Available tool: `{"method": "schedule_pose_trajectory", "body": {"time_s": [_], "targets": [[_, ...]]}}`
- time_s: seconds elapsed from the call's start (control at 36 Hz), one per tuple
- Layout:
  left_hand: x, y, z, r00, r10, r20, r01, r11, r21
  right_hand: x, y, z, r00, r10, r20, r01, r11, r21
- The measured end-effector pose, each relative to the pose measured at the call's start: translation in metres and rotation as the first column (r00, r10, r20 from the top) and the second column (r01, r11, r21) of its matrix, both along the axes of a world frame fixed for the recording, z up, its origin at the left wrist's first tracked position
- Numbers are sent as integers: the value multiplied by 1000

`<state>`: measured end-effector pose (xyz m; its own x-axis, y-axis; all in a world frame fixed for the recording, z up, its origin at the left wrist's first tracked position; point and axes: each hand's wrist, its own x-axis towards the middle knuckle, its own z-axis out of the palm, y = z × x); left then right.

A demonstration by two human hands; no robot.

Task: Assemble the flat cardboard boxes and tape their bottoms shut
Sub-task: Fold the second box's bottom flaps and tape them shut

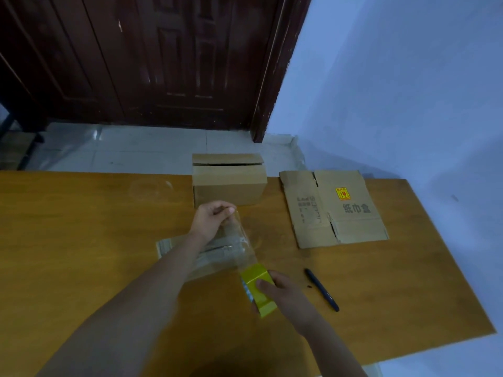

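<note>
Right hand point(283, 291) wrapped its fingers around the yellow tape dispenser point(258, 289) at table point(81, 227) centre, left hand point(211, 217) pinched the clear tape strip point(243, 240) toward 12 o'clock. Assembled box point(230, 186) sat at 12, flat box point(334, 208) at 2, pen point(321, 289) at 4.

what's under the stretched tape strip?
Under the clear tape strip, pulled between the left hand and the yellow tape roll in the right hand, lies a flat pale piece on the table. The forearm and glare hide what it is.
</note>
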<state>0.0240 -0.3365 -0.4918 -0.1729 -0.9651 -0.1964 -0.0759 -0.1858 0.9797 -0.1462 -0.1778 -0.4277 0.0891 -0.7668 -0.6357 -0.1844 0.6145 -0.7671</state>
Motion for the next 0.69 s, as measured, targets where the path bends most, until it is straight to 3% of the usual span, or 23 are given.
{"method": "schedule_pose_trajectory", "body": {"time_s": [0.11, 0.22, 0.31, 0.42, 0.56, 0.69], "targets": [[0, -1, -4, 999, 39, -7, -39, 999, 6, 4, -2, 2, 1000, 10, -22, -10, 1000, -20], [-3, -3, -4, 995, 57, 77, -57, 998, -3, 6, -5, 2, 1000, 14, -6, -14, 1000, -28], [-4, -7, -1, 960, 25, 281, -4, 997, -76, 7, -6, 2, 1000, 13, -25, -13, 1000, -19], [-9, -7, 8, 842, -31, 538, 142, 976, -166, 8, -4, -3, 999, -14, -36, 14, 1000, -1], [-9, -5, -5, 867, -16, 497, 158, 957, -245, 8, 2, -9, 997, -73, 1, 73, 997, 2], [-7, -11, -9, 913, -54, 404, 151, 965, -214, 7, 2, -10, 995, -95, 25, 95, 995, -1]]}}
